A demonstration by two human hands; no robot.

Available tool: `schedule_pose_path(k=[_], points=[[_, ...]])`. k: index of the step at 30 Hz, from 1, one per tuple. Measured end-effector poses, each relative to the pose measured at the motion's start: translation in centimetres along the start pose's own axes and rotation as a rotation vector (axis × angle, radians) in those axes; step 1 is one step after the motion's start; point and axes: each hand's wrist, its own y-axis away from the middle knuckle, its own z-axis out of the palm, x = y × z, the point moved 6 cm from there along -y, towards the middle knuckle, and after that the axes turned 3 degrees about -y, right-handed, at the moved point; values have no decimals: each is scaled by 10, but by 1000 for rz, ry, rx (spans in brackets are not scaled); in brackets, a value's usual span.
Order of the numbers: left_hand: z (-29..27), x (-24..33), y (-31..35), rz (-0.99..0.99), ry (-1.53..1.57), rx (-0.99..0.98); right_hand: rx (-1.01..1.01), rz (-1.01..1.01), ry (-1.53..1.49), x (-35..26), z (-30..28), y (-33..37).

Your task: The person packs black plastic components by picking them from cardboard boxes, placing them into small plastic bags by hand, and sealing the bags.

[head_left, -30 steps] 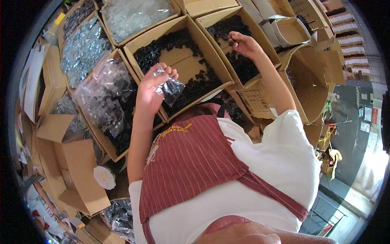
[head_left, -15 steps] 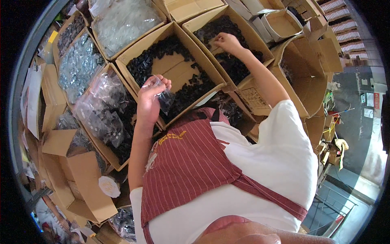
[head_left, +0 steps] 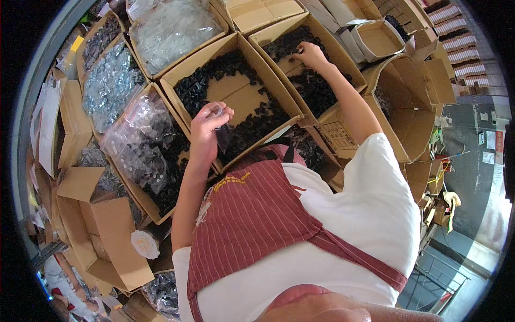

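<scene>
Clear plastic, thin and crumpled, is gripped in the left hand [head_left: 208, 124]: a small bag [head_left: 223, 140] pinched between thumb and curled fingers, hanging above the near left corner of the middle cardboard box [head_left: 233, 90]. Its upper part is partly covered by the fingers, and its lower part blends with the dark heap behind, so what it contains is hard to tell. Loose black pieces [head_left: 271, 112] line that box around a bare patch of its bottom; they are too small to make out singly.

Over the neighbouring box [head_left: 341, 65] to the right, the right hand [head_left: 313, 56] reaches in with fingers bent and tips drawn close together near more black parts [head_left: 316, 95]. Whether anything sits between those fingertips cannot be told. The right forearm crosses that box's near edge and hides some of its contents.

At the left, clear bags [head_left: 140, 137] cover much of another box of dark pieces. A striped maroon apron [head_left: 252, 214] fills the lower middle. At lower left, another person [head_left: 80, 292] is cut off by the lens's dark rim.
</scene>
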Motion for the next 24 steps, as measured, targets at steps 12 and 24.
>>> schedule_pose_path(k=[12,24], points=[[-3,-2,1,15,-35,12,-41,0,-67,-2,12,3],[3,3,3,-74,184,-19,-293,14,-2806,-55,-26,43]])
